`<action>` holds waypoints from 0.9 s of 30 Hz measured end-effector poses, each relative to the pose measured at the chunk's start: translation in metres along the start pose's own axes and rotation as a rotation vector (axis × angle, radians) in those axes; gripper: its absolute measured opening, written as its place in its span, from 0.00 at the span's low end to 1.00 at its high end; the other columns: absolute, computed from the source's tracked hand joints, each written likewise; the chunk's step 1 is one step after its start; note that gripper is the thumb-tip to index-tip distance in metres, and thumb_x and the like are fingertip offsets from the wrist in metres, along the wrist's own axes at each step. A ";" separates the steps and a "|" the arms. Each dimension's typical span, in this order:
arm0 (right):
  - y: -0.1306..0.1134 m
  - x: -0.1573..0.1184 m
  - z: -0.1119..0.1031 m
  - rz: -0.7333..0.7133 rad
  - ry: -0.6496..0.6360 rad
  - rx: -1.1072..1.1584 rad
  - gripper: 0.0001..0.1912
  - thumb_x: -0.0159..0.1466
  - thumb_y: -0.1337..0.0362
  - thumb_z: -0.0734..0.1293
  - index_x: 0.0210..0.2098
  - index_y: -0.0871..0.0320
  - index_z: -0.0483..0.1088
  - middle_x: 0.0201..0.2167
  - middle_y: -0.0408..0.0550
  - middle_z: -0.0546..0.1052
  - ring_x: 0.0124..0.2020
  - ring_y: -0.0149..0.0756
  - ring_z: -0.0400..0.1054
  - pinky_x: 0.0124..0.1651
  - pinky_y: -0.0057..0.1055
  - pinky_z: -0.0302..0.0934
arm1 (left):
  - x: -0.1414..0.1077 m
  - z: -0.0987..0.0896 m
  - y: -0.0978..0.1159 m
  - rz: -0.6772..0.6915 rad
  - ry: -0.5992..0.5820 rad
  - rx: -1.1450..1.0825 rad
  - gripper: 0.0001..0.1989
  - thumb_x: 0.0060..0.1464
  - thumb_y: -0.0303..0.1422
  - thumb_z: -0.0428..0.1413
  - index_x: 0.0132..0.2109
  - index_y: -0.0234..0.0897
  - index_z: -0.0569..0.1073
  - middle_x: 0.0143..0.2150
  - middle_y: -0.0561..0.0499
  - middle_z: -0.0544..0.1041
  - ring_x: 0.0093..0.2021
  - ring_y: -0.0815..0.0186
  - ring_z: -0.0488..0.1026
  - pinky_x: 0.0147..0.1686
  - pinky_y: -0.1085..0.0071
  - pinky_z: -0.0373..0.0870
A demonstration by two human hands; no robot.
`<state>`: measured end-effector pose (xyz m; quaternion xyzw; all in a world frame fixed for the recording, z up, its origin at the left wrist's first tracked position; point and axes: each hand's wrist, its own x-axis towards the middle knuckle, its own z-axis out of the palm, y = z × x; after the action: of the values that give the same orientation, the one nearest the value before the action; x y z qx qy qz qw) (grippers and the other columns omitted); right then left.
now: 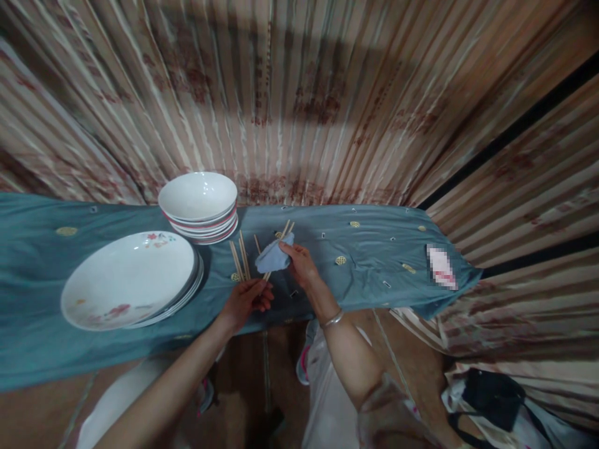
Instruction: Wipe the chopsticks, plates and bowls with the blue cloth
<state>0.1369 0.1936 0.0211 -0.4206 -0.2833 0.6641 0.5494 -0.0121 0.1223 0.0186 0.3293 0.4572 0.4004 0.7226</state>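
Note:
A pair of light wooden chopsticks [285, 228] slants up from my left hand [246, 302], whose fingers are closed around the lower ends. A small pale blue cloth [272, 255] covers the middle of the pair, and the upper tips poke out past it. My right hand [302, 265] pinches the cloth against these chopsticks from the right; a silver bangle [333, 318] circles that wrist. Several more chopsticks [238, 259] lie on the teal tablecloth just beyond my left hand. One further stick [257, 244] is partly hidden by the cloth.
Left of my hands stand a stack of large floral plates [128, 280] and, behind it, a stack of white bowls [199, 196]. The teal tablecloth [369, 262] runs right to a blurred-out pink-white item [441, 267]. Pleated curtains [299, 93] hang behind. A dark bag [493, 399] lies lower right.

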 end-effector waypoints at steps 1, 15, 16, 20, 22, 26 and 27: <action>0.002 -0.002 0.002 0.010 -0.016 -0.006 0.16 0.42 0.55 0.77 0.24 0.60 0.74 0.18 0.40 0.75 0.22 0.28 0.67 0.30 0.26 0.61 | 0.001 0.000 0.000 0.003 0.013 -0.010 0.17 0.41 0.41 0.65 0.31 0.30 0.74 0.21 0.51 0.74 0.18 0.72 0.68 0.18 0.77 0.62; 0.023 -0.018 0.017 0.112 -0.138 -0.138 0.20 0.41 0.50 0.76 0.21 0.61 0.72 0.14 0.38 0.71 0.14 0.25 0.60 0.19 0.25 0.51 | 0.007 -0.005 -0.002 0.057 0.105 -0.004 0.09 0.41 0.33 0.59 0.31 0.31 0.74 0.26 0.45 0.79 0.20 0.67 0.71 0.21 0.72 0.65; 0.022 -0.017 0.016 0.111 -0.149 -0.142 0.20 0.41 0.50 0.76 0.22 0.61 0.72 0.14 0.38 0.71 0.14 0.25 0.59 0.19 0.25 0.51 | 0.008 -0.007 -0.003 0.065 0.089 0.004 0.11 0.40 0.34 0.60 0.31 0.31 0.74 0.27 0.45 0.79 0.21 0.66 0.72 0.22 0.72 0.65; 0.014 -0.015 0.011 0.091 -0.139 -0.128 0.19 0.40 0.53 0.77 0.24 0.61 0.74 0.17 0.39 0.74 0.18 0.25 0.63 0.25 0.25 0.57 | 0.011 -0.014 -0.003 0.093 0.070 0.065 0.17 0.39 0.42 0.62 0.32 0.32 0.73 0.25 0.46 0.78 0.21 0.65 0.73 0.22 0.72 0.66; 0.010 -0.015 0.009 0.103 -0.121 -0.123 0.20 0.38 0.53 0.78 0.24 0.61 0.75 0.18 0.39 0.75 0.19 0.26 0.65 0.27 0.25 0.59 | 0.012 -0.019 -0.002 0.134 0.099 0.132 0.20 0.40 0.46 0.61 0.31 0.33 0.73 0.21 0.50 0.75 0.20 0.65 0.72 0.20 0.73 0.65; 0.006 -0.018 0.006 0.165 -0.167 -0.166 0.19 0.38 0.53 0.78 0.24 0.60 0.75 0.18 0.39 0.75 0.19 0.26 0.65 0.26 0.24 0.58 | 0.012 -0.028 0.004 0.354 0.203 0.355 0.18 0.47 0.47 0.58 0.33 0.34 0.74 0.22 0.52 0.74 0.21 0.67 0.71 0.22 0.72 0.68; 0.006 -0.020 0.005 0.177 -0.186 -0.193 0.19 0.39 0.53 0.78 0.24 0.60 0.75 0.18 0.39 0.75 0.19 0.26 0.65 0.26 0.24 0.57 | 0.011 -0.030 0.006 0.422 0.229 0.427 0.16 0.50 0.44 0.57 0.35 0.35 0.75 0.26 0.52 0.75 0.23 0.67 0.72 0.24 0.72 0.70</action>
<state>0.1305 0.1733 0.0230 -0.4316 -0.3573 0.7157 0.4170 -0.0387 0.1382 0.0077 0.5140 0.5308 0.4707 0.4822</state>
